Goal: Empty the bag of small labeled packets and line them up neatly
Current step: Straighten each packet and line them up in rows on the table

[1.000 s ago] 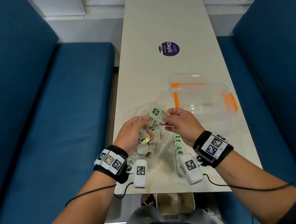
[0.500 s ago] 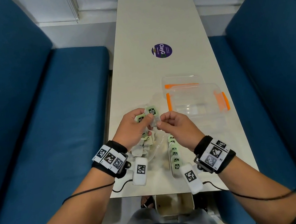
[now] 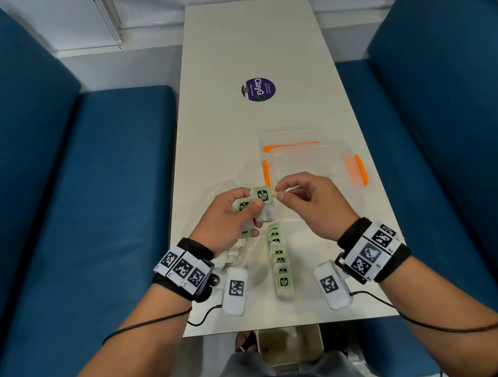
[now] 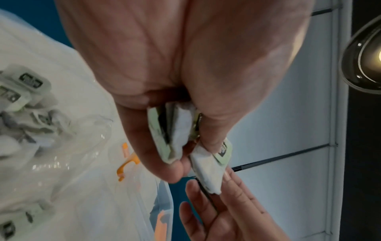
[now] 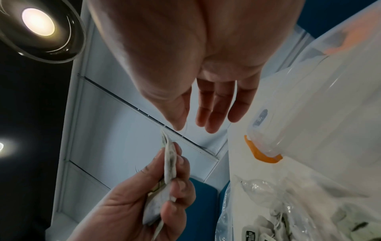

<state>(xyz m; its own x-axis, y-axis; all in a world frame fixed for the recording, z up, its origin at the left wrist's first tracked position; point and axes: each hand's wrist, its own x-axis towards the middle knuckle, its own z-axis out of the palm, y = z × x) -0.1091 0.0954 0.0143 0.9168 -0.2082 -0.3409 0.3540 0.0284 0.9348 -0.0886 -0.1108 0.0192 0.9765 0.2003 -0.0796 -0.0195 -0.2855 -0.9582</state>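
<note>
Small white packets with green labels are bunched in my left hand, which holds them above the table between thumb and curled fingers. The left wrist view shows the same bunch of packets fanned out in that grip. My right hand hovers just right of them, fingers nearly straight, its fingertips at the corner of the outermost packet. A neat row of packets runs toward me on the table. The clear plastic bag, with more packets inside, lies under my left wrist.
A clear plastic container with orange latches stands just beyond my right hand, with its lid behind it. A purple round sticker is farther up the table. Blue benches flank both sides.
My left hand came up out of the bag with a bunch of packets. My right hand no longer pinches the top packet; its fingers have spread and drawn slightly right.
</note>
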